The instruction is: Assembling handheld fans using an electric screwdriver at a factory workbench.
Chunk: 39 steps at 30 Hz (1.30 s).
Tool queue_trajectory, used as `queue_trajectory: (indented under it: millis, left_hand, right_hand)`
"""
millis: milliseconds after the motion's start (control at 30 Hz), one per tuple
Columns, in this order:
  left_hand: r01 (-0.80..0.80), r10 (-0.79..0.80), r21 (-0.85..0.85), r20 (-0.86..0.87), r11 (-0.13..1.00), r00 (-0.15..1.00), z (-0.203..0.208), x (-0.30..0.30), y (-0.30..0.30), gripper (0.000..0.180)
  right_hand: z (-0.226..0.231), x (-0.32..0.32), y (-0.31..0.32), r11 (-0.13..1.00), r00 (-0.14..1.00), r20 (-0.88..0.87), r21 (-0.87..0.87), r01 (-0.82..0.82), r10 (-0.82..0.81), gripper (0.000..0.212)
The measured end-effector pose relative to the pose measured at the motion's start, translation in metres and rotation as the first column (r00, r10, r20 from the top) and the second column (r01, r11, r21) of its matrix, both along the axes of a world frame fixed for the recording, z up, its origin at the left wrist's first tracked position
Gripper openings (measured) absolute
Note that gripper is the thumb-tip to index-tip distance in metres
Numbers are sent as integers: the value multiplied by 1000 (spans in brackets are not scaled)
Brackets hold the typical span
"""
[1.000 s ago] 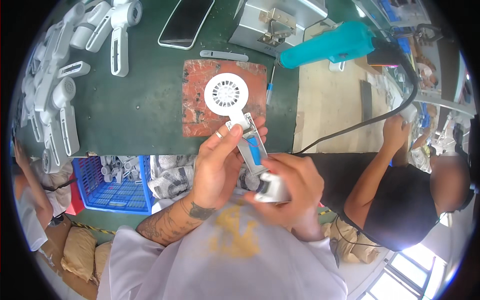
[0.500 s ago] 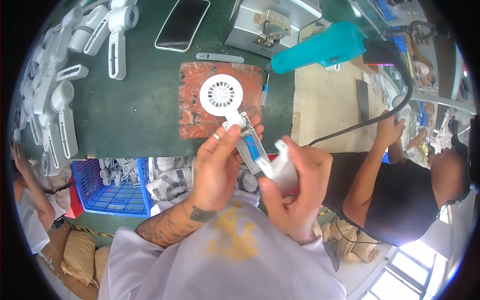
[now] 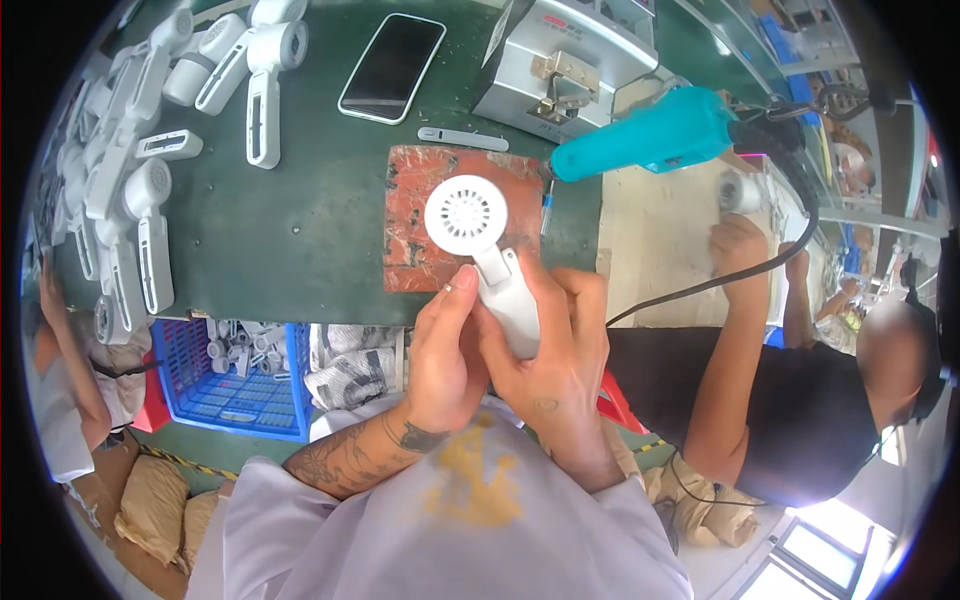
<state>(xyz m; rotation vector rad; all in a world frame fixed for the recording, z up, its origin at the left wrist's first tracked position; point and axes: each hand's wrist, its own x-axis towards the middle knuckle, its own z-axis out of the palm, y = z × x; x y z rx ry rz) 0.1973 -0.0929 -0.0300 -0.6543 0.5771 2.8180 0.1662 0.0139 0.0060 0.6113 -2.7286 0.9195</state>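
Note:
Between my two hands is a white handheld fan (image 3: 512, 300), its round slotted head (image 3: 466, 216) pointing away from me over a worn red board (image 3: 410, 250). My left hand (image 3: 442, 350) grips the handle from the left, thumb near the neck. From the right, my right hand (image 3: 555, 350) closes round the handle, with fingers along its upper edge. A smooth white cover now lies over the handle, so its inside is hidden. Just beyond the board rests a slim grey strip (image 3: 462, 139). A teal power screwdriver (image 3: 645, 135) points toward the board's far right corner.
Many grey-white fan bodies (image 3: 130, 190) are heaped at the left. A phone (image 3: 393, 68) and a metal box with a latch (image 3: 560, 75) stand at the back. A blue crate (image 3: 235, 405) holds parts below the table edge. At right, a co-worker's arm (image 3: 735, 270) reaches over the table.
My right hand has brought the loose cover onto the open handle, hiding the blue battery and wires. The view has shifted slightly. The co-worker's hand at right has moved farther over the table.

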Motion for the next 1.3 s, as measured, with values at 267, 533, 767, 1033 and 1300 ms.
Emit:
queue_trajectory:
  millis: [267, 533, 767, 1033, 1300]
  left_hand:
    - [-26, 24, -53, -35, 998, 999, 9, -1, 0, 30]
    - [-64, 54, -81, -116, 995, 992, 9, -6, -9, 37]
    - [-104, 84, -89, -199, 991, 976, 4, -20, -20, 49]
    - [-160, 130, -150, -193, 976, 973, 6, -29, -17, 54]
    - [-151, -284, -974, -195, 170, 939, 42, -45, -66, 30]
  right_hand:
    - [-7, 7, 3, 996, 993, -116, 87, 22, -12, 63]
    - [-10, 9, 12, 984, 994, -109, -174, -23, 4, 56]
    - [-26, 12, 27, 840, 890, 403, -541, 43, 214, 35]
    - [-26, 1, 26, 807, 902, 315, -587, -59, 295, 23]
    - [-15, -51, 26, 632, 1000, 21, -775, 22, -9, 61]
